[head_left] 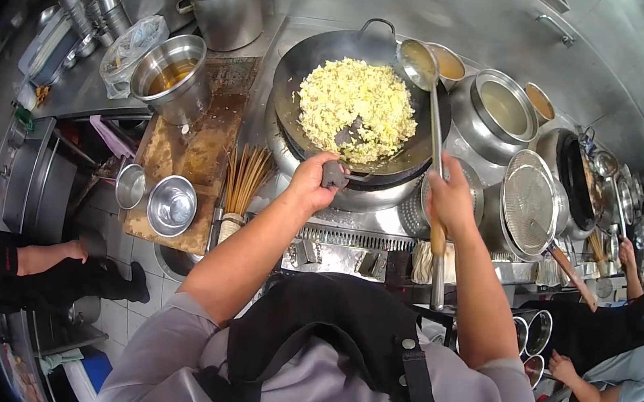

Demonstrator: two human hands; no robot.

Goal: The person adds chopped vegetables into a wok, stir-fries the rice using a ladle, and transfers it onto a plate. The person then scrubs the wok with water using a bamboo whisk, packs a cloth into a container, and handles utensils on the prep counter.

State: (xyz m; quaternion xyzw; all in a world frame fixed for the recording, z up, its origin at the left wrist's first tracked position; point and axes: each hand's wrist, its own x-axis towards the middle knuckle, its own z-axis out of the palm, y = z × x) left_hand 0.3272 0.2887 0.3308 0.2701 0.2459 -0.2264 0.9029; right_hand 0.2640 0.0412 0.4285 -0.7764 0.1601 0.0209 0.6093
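A dark wok [288, 74] full of yellow fried rice with egg [355, 104] sits on the stove in the middle. At its near rim, my left hand [314, 184] is closed on a dark grey cloth around the wok's handle. My right hand [451, 198] grips the wooden part of a long ladle [436, 122], whose bowl rests over the wok's far right edge, beside a container of orange liquid [448, 61]. A bare dark patch shows in the rice near the front.
Pots and a strainer [530, 202] stand to the right; a wooden board [182, 150] with metal bowls [172, 206] and a bundle of sticks [247, 179] are left. One co-worker [620, 346] stands far right, another person's arm [46, 254] shows far left.
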